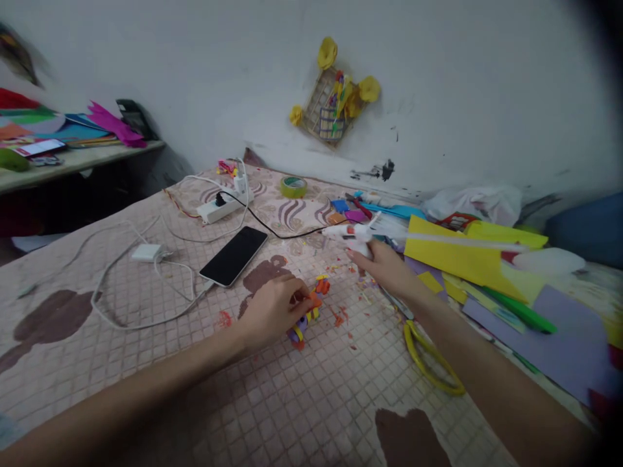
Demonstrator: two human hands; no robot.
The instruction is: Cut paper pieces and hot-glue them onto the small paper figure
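Left hand [277, 310]: thumb and forefinger pressed together on a small paper craft piece [312, 314] of orange, yellow and purple parts, located over the middle of the table [272, 402]. The fingertip grip probably serves to steady so slight an object while leaving part of it exposed; whether its lower end touches the cloth cannot be told. Right hand [389, 264]: closed around the handle of a white glue gun [359, 239], the forefinger's place on the trigger being unclear. The nozzle points left, beyond the craft piece and apart from it, an attitude that seems to hold the tip clear of the left fingers. A long glue stick [467, 242] projects from the rear of the gun, passing in front of a yellow sheet [448, 264].

Surroundings: a black cord [280, 237] runs from the power strip [224, 209] toward the gun, the strip presumably set at the back so that the near area serves the hands. A phone [234, 256] lies screen upward, left of the work. Scissors [452, 390] rest beside the right forearm, likely within easy reach. Coloured sheets, including a purple sheet [559, 337], are heaped at right, apparently as stock; orange scraps [339, 318] lie close to the craft piece.
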